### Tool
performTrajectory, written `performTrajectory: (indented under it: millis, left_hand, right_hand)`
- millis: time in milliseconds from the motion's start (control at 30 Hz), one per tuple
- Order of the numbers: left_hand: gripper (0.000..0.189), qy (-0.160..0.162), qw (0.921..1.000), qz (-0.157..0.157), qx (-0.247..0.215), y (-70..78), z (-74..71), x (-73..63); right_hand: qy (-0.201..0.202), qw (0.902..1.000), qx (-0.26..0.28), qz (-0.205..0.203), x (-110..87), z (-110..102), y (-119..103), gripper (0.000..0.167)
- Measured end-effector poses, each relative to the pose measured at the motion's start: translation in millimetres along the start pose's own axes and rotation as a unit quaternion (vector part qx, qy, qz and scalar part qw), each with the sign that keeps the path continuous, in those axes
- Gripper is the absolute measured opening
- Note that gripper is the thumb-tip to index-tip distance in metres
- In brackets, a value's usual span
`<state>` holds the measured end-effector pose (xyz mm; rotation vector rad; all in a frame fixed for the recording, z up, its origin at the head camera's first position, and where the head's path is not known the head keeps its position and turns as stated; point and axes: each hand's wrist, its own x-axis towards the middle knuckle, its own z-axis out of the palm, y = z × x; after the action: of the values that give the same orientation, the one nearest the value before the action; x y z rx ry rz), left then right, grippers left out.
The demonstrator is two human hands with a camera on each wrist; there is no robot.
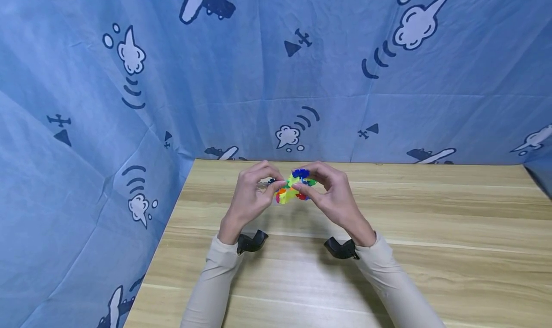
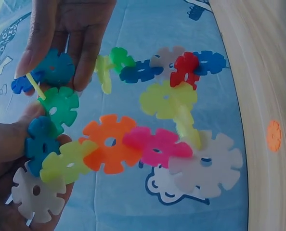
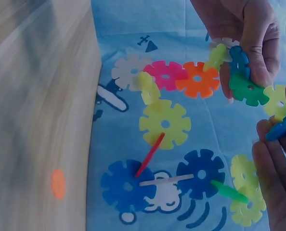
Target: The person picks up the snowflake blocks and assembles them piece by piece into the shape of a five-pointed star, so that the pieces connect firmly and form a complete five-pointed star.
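A loop-like chain of interlocking plastic snowflake discs (image 1: 282, 197) hangs between both hands above the table. My left hand (image 1: 256, 189) pinches its near end around a green disc (image 2: 62, 107), with a teal disc (image 2: 41, 144) and a white disc (image 2: 37, 195) at the fingers. My right hand (image 1: 334, 191) holds a blue disc (image 2: 57, 67) between thumb and fingers. A yellow disc (image 3: 276, 101) bridges the gap between the hands and meets the green disc. Orange (image 3: 197, 79), pink (image 3: 165, 75), red and further blue discs dangle along the chain.
The wooden table (image 1: 431, 261) lies below the hands. A single orange disc (image 2: 274, 135) rests on it in both wrist views. Blue patterned curtain (image 1: 258, 78) stands behind and at the left. Black wrist mounts (image 1: 252, 241) sit under the wrists.
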<state>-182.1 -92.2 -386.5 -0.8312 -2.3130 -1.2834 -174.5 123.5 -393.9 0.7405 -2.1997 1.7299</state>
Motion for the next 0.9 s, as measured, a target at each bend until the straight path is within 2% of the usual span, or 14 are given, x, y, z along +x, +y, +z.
performTrajectory:
  millis: [233,400,567,667,767,900]
  left_hand:
    - [0.008,-0.007,1.0,-0.002,0.003,0.9,0.4,0.0]
    - [0.007,-0.014,0.9996,-0.021,-0.009,1.1,0.6,1.7]
    - [0.005,-0.03,0.9977,-0.052,-0.033,1.4,0.2,3.3]
    - [0.005,-0.042,0.995,-0.08,-0.042,1.0,-2.4,3.3]
    - [0.006,-0.048,0.9915,-0.111,-0.048,0.3,-5.7,2.5]
    - [0.007,-0.056,0.9856,-0.142,-0.072,-2.1,-6.8,2.0]
  right_hand:
    - [-0.002,0.998,-0.063,-0.004,0.4,0,-2,0.026]
    - [-0.011,0.9924,-0.122,-0.005,1.7,-7,-5,0.033]
    - [-0.012,0.9937,-0.111,-0.006,3.7,-17,-6,0.044]
    - [0.014,0.9951,-0.097,0.015,4.6,-21,-1,0.036]
    - [0.036,0.9934,-0.089,0.063,4.7,-21,7,0.029]
    - [0.02,0.9905,-0.067,0.119,4.9,-19,16,0.036]
